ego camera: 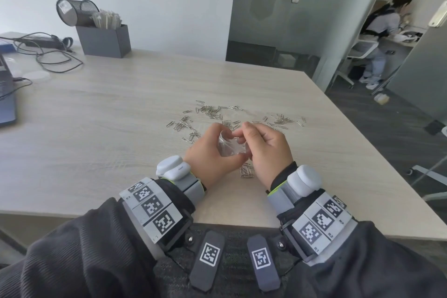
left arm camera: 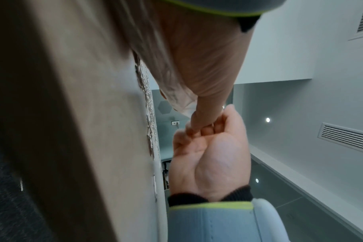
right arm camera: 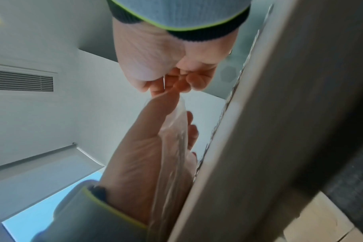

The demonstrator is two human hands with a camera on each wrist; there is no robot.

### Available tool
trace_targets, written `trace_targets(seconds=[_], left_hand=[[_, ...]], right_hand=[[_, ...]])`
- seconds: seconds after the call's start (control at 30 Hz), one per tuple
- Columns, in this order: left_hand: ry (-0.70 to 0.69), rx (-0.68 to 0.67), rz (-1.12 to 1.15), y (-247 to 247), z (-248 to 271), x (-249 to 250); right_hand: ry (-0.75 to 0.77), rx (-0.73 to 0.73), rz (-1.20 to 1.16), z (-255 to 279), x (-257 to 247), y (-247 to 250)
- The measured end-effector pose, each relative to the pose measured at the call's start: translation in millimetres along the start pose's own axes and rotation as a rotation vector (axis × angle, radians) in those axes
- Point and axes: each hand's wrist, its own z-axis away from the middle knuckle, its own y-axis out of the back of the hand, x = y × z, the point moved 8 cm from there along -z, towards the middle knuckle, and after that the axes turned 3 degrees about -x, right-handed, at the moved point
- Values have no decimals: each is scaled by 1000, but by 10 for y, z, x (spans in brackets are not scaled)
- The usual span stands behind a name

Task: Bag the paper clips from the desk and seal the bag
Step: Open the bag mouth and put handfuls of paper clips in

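My left hand (ego camera: 212, 139) holds a small clear plastic bag (ego camera: 229, 149) upright just above the desk (ego camera: 96, 128), fingers curled round it. My right hand (ego camera: 260, 143) meets it at the bag's mouth, fingertips bunched. In the right wrist view a thin silver wire, seemingly a paper clip (right arm camera: 164, 82), shows pinched in the right hand (right arm camera: 168, 62) above the bag (right arm camera: 173, 147) and the left hand (right arm camera: 141, 147). Several paper clips (ego camera: 212, 113) lie scattered beyond my hands, and a small pile (ego camera: 246, 172) lies below them. The bag's contents are hard to make out.
A grey box (ego camera: 104, 40) with a mesh pen cup stands at the back left, beside cables (ego camera: 48, 55) and a laptop (ego camera: 7, 99) at the left edge. The desk's right edge drops to the floor. A person (ego camera: 382, 29) sits in the room beyond.
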Motion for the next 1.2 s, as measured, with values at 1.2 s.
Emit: trace_targets(seconds=[1.2], left_hand=[[30, 82, 120, 570, -38, -224]], right_hand=[[-598, 127, 1, -741, 452, 1267]])
